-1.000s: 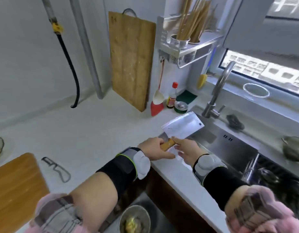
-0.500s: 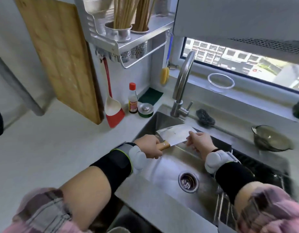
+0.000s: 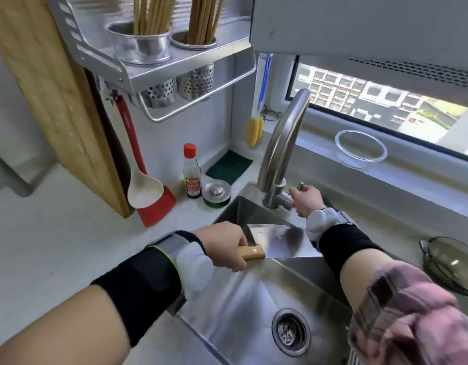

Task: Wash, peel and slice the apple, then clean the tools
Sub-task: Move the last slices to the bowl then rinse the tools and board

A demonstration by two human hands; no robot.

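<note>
My left hand (image 3: 223, 245) grips the wooden handle of a cleaver (image 3: 281, 241) and holds its broad steel blade flat over the steel sink (image 3: 243, 309). My right hand (image 3: 308, 200) has reached back to the tap (image 3: 283, 143) and curls its fingers round the tap's short lever beside the base. No water runs from the spout. The apple is not in view.
A dark glass bowl (image 3: 450, 264) sits on the sink's right side, a clear glass bowl (image 3: 360, 148) on the window ledge. Behind the sink's left corner stand a sauce bottle (image 3: 192, 175), a sink plug (image 3: 216, 193) and a green scouring pad (image 3: 229, 167). A chopping board (image 3: 54, 101) leans on the wall.
My left hand carried the cleaver from the counter edge over the sink. My right hand let go of the blade and moved back to the tap lever.
</note>
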